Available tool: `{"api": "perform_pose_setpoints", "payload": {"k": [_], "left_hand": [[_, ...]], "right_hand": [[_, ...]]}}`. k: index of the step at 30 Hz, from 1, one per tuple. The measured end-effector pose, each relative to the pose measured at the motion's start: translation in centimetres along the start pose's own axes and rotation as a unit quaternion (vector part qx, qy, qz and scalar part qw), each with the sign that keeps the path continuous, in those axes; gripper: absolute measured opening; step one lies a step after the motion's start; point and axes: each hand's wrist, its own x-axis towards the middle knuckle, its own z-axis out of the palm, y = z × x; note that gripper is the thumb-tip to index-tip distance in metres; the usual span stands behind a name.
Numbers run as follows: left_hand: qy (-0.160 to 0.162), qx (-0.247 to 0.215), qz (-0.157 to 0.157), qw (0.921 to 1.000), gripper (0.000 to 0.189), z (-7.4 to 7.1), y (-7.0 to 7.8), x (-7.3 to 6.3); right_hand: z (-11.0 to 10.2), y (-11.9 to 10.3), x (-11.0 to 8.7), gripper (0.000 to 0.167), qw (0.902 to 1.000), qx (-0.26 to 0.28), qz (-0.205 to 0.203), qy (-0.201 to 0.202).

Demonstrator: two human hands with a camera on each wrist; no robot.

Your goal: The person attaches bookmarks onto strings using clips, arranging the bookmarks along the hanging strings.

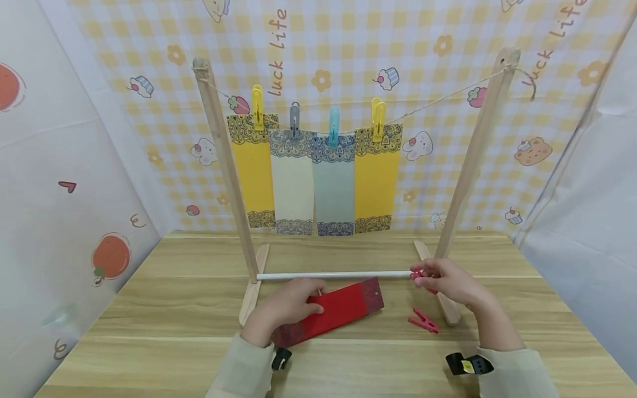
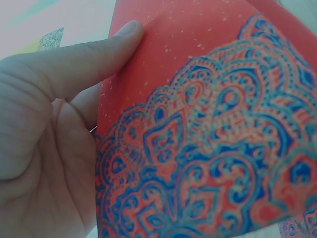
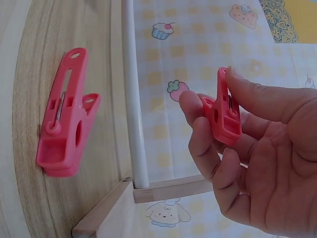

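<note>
My left hand [image 1: 293,301] pinches a red paper card [image 1: 343,305] between thumb and fingers, low over the table. Lacy patterned bands mark both ends of the card, and a small hole shows near its right end. More red paper [image 2: 292,20] shows behind the held card in the left wrist view; how many pieces there are I cannot tell. Between thumb and fingertips my right hand [image 1: 450,282] holds a pink clothespin [image 3: 225,111] by the right end of the white rod [image 1: 338,275]. A second pink clothespin [image 1: 424,321] lies on the table below that hand.
Two wooden posts [image 1: 224,160] stand on feet, with a string [image 1: 443,99] tied between their tops. From it hang two yellow cards [image 1: 376,182], a cream card [image 1: 293,188] and a grey-green card [image 1: 334,190], clipped by yellow, grey and blue clothespins. Patterned cloth [image 1: 318,33] hangs behind.
</note>
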Motion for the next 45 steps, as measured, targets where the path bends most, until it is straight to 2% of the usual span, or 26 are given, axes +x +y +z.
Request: {"api": "perform_pose_setpoints", "payload": {"k": [20,27,31,45], "left_hand": [[0.022,0.003,0.014,0.9997,0.012,-0.4,1.1,-0.1],[0.027,-0.004,0.007,0.9996,0.014,-0.6,1.5,-0.1],[0.032,0.001,0.015,0.9994,0.013,-0.7,1.6,-0.1],[0.04,-0.041,0.025,0.998,0.014,-1.0,2.2,0.1]], "right_hand": [[-0.2,-1.9,-0.6,0.039,0.9993,0.019,-0.016,0.026],[-0.4,-2.8,-0.9,0.039,0.9988,0.012,-0.03,0.038],[-0.4,-3.3,-1.1,0.039,0.9985,0.012,-0.032,0.044],[-0.7,-4.7,-2.1,0.041,0.9957,-0.004,-0.036,0.086]]}}
